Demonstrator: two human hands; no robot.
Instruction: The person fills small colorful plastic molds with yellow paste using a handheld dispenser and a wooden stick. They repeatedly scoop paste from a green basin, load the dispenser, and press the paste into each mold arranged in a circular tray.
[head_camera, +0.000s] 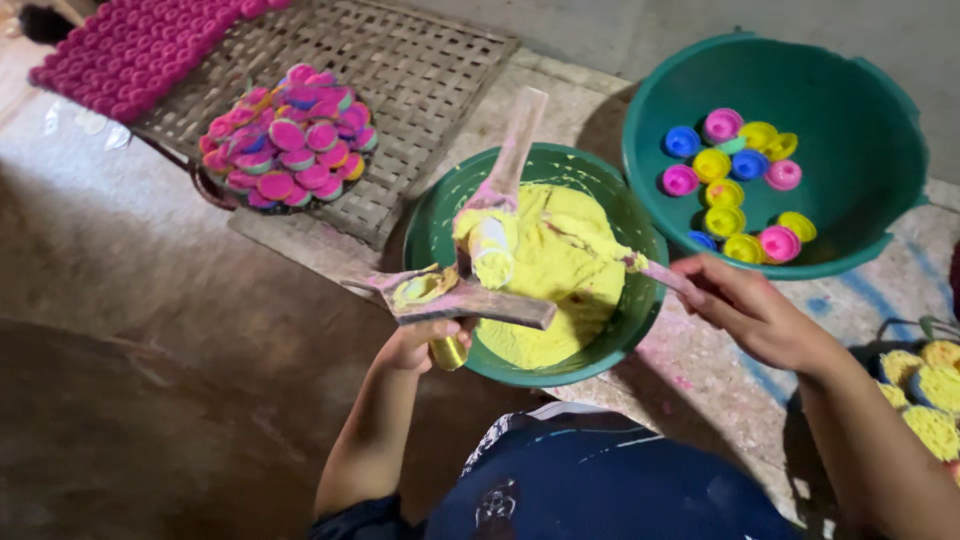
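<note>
My left hand (418, 342) grips a wooden press-like tool (470, 295) smeared with yellow and pink paste, held over the near-left rim of a green bowl (436, 222) full of yellow paste (560, 270). A lump of the yellow paste sits in the tool's jaws, and a wooden handle (518, 140) rises from it toward the far side. A small yellow cup shows under my left palm. My right hand (752, 312) holds a thin stick (655, 272) whose tip lies in the paste.
A larger green tub (860, 120) at the right holds several small blue, yellow and pink cups. A dish piled with pink-filled cups (288, 140) rests on a woven mat (420, 70). Pink moulded rows lie at top left. Yellow-filled cups (925, 385) sit at the right edge.
</note>
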